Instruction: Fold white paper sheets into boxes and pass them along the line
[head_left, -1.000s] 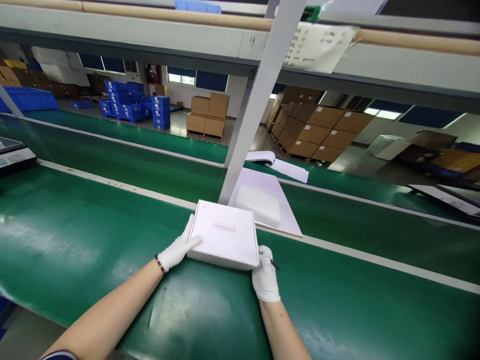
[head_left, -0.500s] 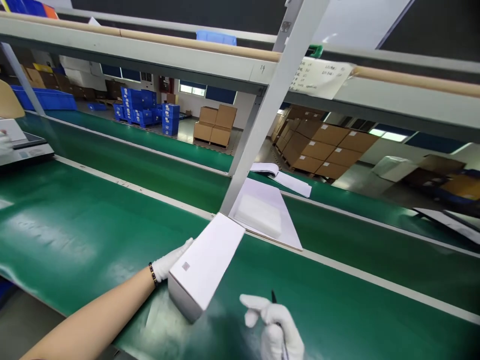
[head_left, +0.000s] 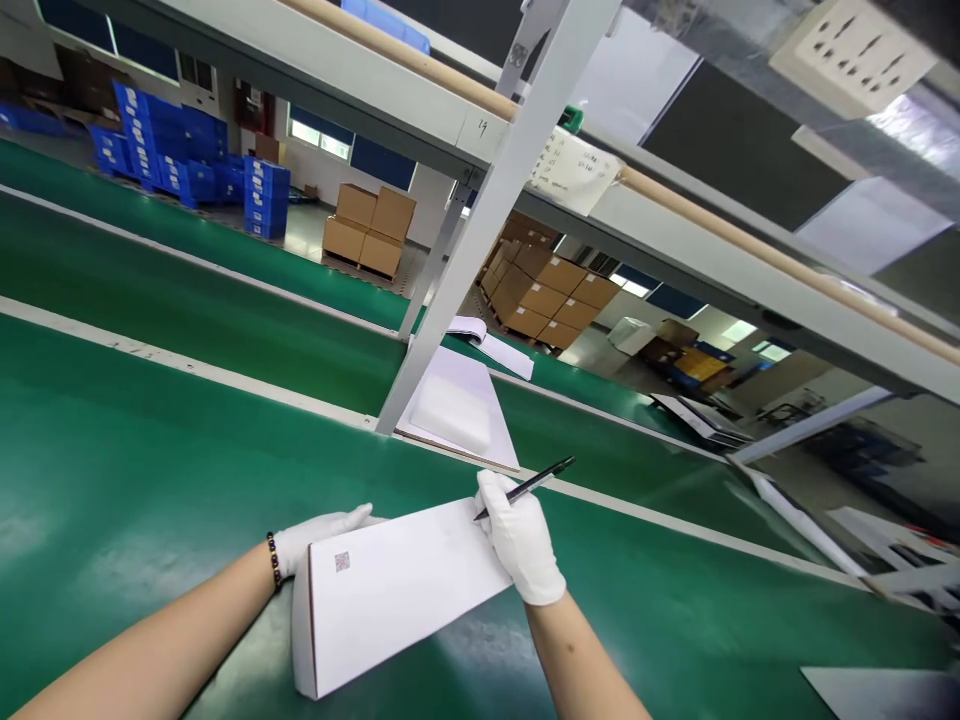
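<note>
A long white box (head_left: 405,585) with a small printed square code near its left end lies tilted above the green bench surface. My left hand (head_left: 319,535), in a white glove, supports it from the far left side; its fingers go partly behind the box. In my gloved right hand (head_left: 523,535) is a black pen (head_left: 532,485), gripped in a writing hold. The pen's tip is at the right end of the box's top face, and the hand rests against that end.
A white board (head_left: 499,430) carrying a foam-like white pad (head_left: 451,413) lies past the box, beside a slanting metal post (head_left: 480,230). Folded white paper (head_left: 502,355) sits farther back. Blue crates (head_left: 266,195) and cartons (head_left: 371,230) stand beyond the bench.
My right hand has come up to the box's right end, with the pen now turned onto its top face. The box has swung to lie more crosswise, and the view has shifted right.
</note>
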